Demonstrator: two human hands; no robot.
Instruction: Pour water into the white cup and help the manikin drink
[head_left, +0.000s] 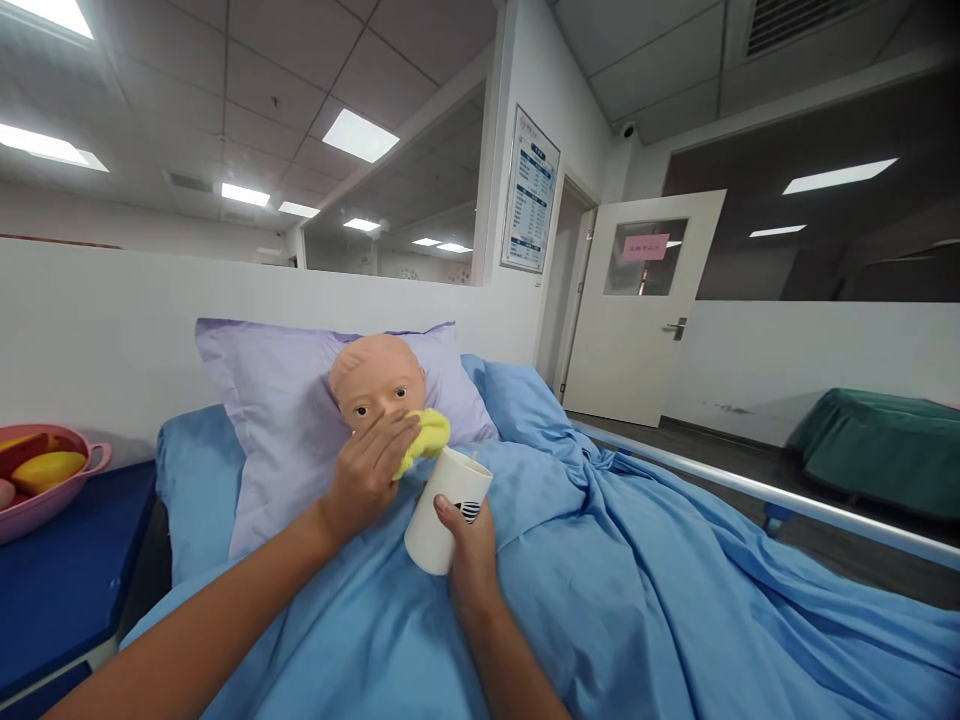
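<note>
A bald mannequin head (375,375) rests on a lilac pillow (277,440), its body under a blue quilt (615,560). My left hand (369,465) grips a folded yellow cloth (427,437) against the lower part of the mannequin's face, hiding its mouth. In my right hand (474,548) is a white cup (439,520) with a black striped mark, tilted a little to the right above the quilt. The thumb lies across the cup's front. Something thin, perhaps a straw, shows at the rim; the cup's contents are hidden.
A pink basket (45,510) with yellow and red fruit-like things stands on a blue bedside cabinet (75,580) at the left. A pale bed rail (750,487) runs along the right side. Beyond it are an open door (641,350) and a green-covered object (877,450).
</note>
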